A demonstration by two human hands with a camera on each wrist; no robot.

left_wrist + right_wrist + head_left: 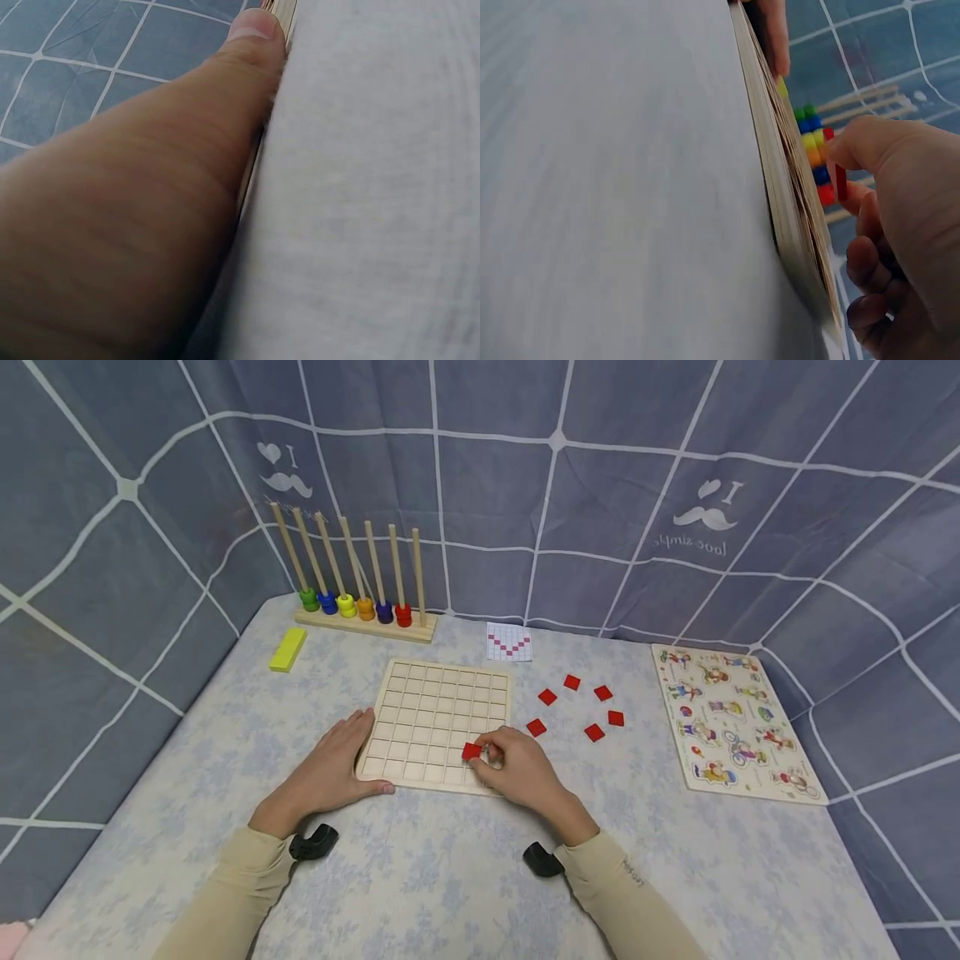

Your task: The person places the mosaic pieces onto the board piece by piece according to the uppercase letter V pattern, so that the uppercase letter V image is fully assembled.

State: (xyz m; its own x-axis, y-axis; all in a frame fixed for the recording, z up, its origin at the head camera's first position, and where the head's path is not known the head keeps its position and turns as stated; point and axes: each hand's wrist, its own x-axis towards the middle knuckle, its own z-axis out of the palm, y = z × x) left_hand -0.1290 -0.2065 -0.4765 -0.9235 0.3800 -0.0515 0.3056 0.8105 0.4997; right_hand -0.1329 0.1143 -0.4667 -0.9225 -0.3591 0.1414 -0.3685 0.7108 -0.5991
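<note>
A square wooden grid board (435,718) lies on the table in front of me. Along its left edge rests my left hand (330,768), fingers straight, with the thumb at the board's near left corner. My right hand (521,768) pinches a red square tile (471,752) between thumb and index finger, over the lower right cells. In the right wrist view the tile (841,180) stands edge-on between the fingertips, apart from the board (780,165). Several loose red tiles (572,682) lie scattered right of the board. In the left wrist view the left thumb (247,52) touches the board's edge.
Behind the board lies a small pattern card (510,642) with pink squares in a V. A pegged bead rack (367,622) and a yellow-green block (288,650) are at back left. A wooden picture puzzle (735,727) lies at the right. Grey-blue curtains (495,485) hang behind the table.
</note>
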